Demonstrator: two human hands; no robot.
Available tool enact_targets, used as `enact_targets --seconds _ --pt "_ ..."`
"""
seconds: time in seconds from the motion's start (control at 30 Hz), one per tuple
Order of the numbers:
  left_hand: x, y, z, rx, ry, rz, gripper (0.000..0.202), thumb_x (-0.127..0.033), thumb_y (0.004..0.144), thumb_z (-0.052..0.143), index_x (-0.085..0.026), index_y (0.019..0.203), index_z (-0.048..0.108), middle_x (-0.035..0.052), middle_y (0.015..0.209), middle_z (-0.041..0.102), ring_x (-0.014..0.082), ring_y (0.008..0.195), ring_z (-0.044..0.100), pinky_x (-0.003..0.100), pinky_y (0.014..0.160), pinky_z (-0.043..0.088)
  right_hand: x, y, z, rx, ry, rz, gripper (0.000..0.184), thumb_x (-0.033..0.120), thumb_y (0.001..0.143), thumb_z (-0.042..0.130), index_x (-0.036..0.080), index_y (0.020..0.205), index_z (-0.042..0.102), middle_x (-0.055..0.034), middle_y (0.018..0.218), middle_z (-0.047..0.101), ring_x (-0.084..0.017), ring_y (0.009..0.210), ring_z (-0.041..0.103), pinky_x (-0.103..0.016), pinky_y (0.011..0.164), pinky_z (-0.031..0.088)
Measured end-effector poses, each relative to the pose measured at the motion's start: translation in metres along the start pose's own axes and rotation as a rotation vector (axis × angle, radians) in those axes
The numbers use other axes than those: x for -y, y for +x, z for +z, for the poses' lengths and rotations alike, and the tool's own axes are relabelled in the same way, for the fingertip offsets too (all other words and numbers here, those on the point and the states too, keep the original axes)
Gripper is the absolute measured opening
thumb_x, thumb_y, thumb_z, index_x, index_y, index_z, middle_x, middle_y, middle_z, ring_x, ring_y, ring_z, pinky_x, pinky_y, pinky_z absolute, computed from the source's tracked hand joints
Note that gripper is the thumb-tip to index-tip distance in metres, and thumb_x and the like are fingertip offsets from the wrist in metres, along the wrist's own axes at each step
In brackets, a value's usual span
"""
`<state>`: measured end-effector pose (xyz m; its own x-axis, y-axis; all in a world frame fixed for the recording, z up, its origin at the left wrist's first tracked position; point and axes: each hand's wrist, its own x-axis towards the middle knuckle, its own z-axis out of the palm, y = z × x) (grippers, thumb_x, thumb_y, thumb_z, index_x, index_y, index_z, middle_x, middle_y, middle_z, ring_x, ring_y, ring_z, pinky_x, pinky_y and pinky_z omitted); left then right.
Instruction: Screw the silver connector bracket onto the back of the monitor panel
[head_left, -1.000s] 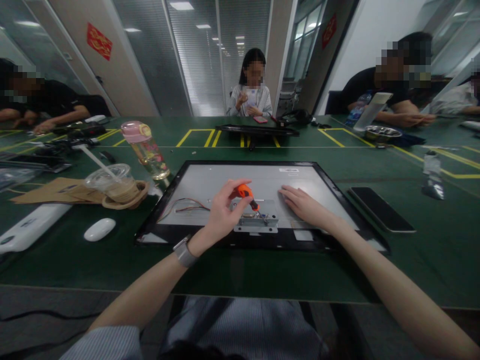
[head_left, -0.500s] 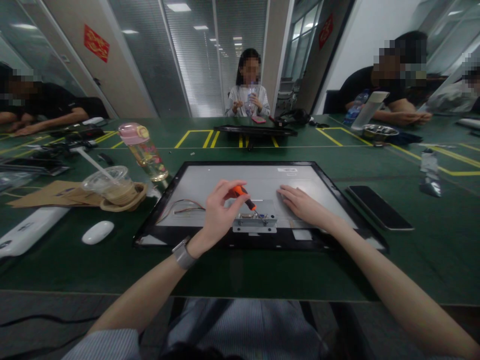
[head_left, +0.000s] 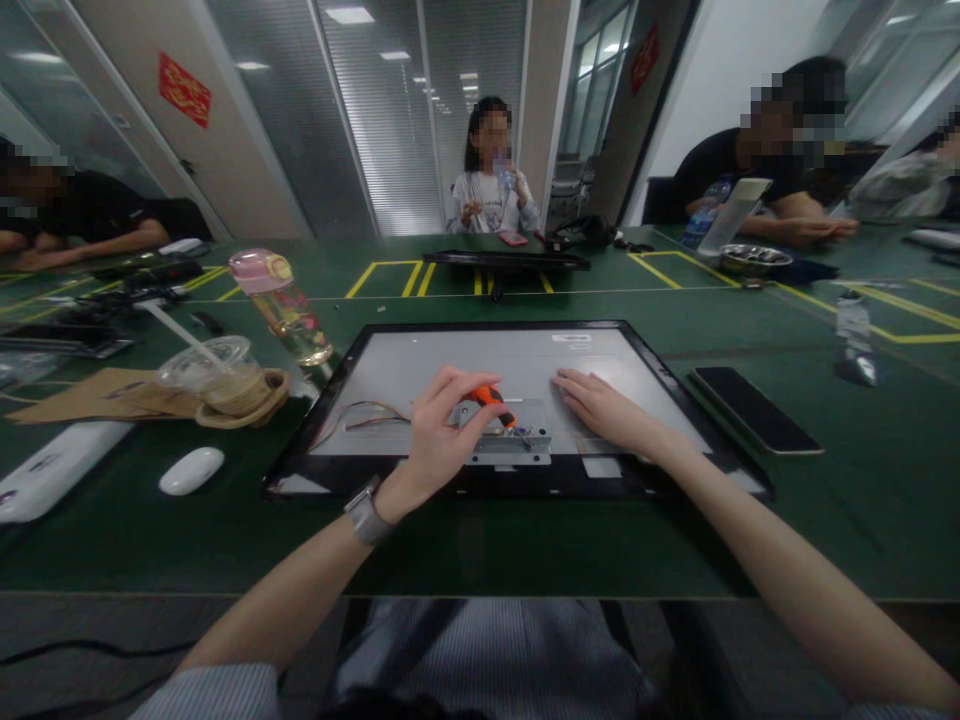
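Note:
My left hand is closed on a screwdriver with an orange and black handle, pinched between thumb and fingers. The shaft slants down to the right, its tip at a metal bracket near the front edge of a flat display panel. Whether the tip sits in a screw is too small to tell. My right hand lies flat on the panel's grey back, fingers stretched out, to the right of the bracket. Thin coloured wires run over the panel left of my left hand.
Left of the panel stand a pink-lidded bottle, an iced drink cup and a white mouse-like case. A phone lies to the right. Across the green table sit several people; a dark panel lies before one person.
The screwdriver handle has tipped lower, and my left fingers have shifted a little on it. My right hand stays in place. The person opposite has raised a bottle toward the mouth.

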<state>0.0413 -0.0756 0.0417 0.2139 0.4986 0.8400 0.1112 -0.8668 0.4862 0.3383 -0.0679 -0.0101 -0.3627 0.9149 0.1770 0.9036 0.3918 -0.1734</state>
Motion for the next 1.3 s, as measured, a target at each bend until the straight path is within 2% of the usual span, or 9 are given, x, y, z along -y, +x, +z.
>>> enact_targets --seconds 0.2,0.27,0.4,0.53,0.67,0.93,1.1,1.3 --pt "-0.004 0.001 0.0 0.147 -0.261 -0.145 0.032 -0.017 0.1 0.055 -0.022 0.13 0.06 0.0091 0.117 0.068 0.0175 0.101 0.071 0.033 0.087 0.061 -0.001 0.0 0.001 -0.003 0.009 0.021 0.049 0.029 0.103 0.034 0.016 0.146 0.053 -0.0166 0.155 0.05 -0.031 0.141 0.049 -0.053 0.118 0.038" --pt "-0.005 0.001 -0.001 0.171 -0.28 -0.155 0.034 -0.017 0.1 0.056 -0.023 0.133 0.059 0.0103 0.122 0.067 0.0188 0.106 0.07 0.035 0.091 0.061 -0.001 0.0 0.001 -0.003 0.013 0.025 0.048 0.03 0.103 0.034 0.018 0.146 0.053 -0.0157 0.155 0.05 -0.03 0.141 0.049 -0.052 0.118 0.038" --pt "-0.003 0.003 -0.001 0.066 -0.113 -0.114 0.026 -0.02 0.092 0.07 -0.023 0.118 0.07 0.0057 0.108 0.065 0.0159 0.095 0.066 0.03 0.085 0.06 -0.001 0.0 0.003 0.001 0.0 0.016 0.05 0.031 0.103 0.032 0.016 0.146 0.052 -0.0174 0.155 0.05 -0.032 0.142 0.048 -0.056 0.118 0.036" --pt "-0.002 0.003 -0.001 -0.017 -0.027 -0.108 0.023 -0.017 0.091 0.071 -0.022 0.113 0.07 0.0019 0.095 0.064 0.0132 0.086 0.064 0.026 0.077 0.058 -0.001 0.001 0.003 0.007 -0.012 0.002 0.05 0.029 0.103 0.031 0.017 0.147 0.052 -0.0171 0.155 0.05 -0.032 0.141 0.049 -0.058 0.118 0.036" --pt "-0.004 0.001 0.0 -0.064 0.056 -0.049 0.021 -0.02 0.087 0.077 -0.021 0.107 0.071 0.0007 0.09 0.064 0.0128 0.08 0.062 0.025 0.071 0.055 0.0 0.001 0.001 0.005 -0.017 -0.004 0.05 0.029 0.103 0.031 0.015 0.145 0.053 -0.0178 0.154 0.051 -0.032 0.142 0.049 -0.056 0.117 0.038" --pt "-0.011 0.002 0.002 -0.028 0.126 0.086 0.015 -0.026 0.089 0.075 -0.02 0.103 0.07 0.0008 0.084 0.065 0.0133 0.075 0.062 0.026 0.067 0.055 0.003 0.001 -0.002 0.024 -0.015 -0.001 0.05 0.028 0.102 0.031 0.014 0.145 0.053 -0.0188 0.154 0.051 -0.032 0.142 0.048 -0.055 0.117 0.038" --pt "-0.006 0.005 -0.004 -0.073 0.121 0.053 0.02 -0.022 0.089 0.075 -0.021 0.108 0.071 0.0013 0.088 0.065 0.0132 0.078 0.062 0.025 0.068 0.055 0.003 0.001 -0.001 0.033 -0.019 0.019 0.052 0.028 0.102 0.029 0.011 0.146 0.051 -0.0202 0.155 0.049 -0.031 0.144 0.046 -0.054 0.119 0.035" --pt "-0.003 -0.001 0.0 -0.009 -0.06 -0.071 0.026 -0.018 0.094 0.067 -0.022 0.12 0.066 0.0027 0.102 0.059 0.0135 0.088 0.07 0.024 0.073 0.063 0.001 0.001 0.001 0.013 0.008 0.021 0.051 0.03 0.103 0.03 0.015 0.145 0.053 -0.018 0.155 0.05 -0.031 0.144 0.046 -0.055 0.119 0.035"
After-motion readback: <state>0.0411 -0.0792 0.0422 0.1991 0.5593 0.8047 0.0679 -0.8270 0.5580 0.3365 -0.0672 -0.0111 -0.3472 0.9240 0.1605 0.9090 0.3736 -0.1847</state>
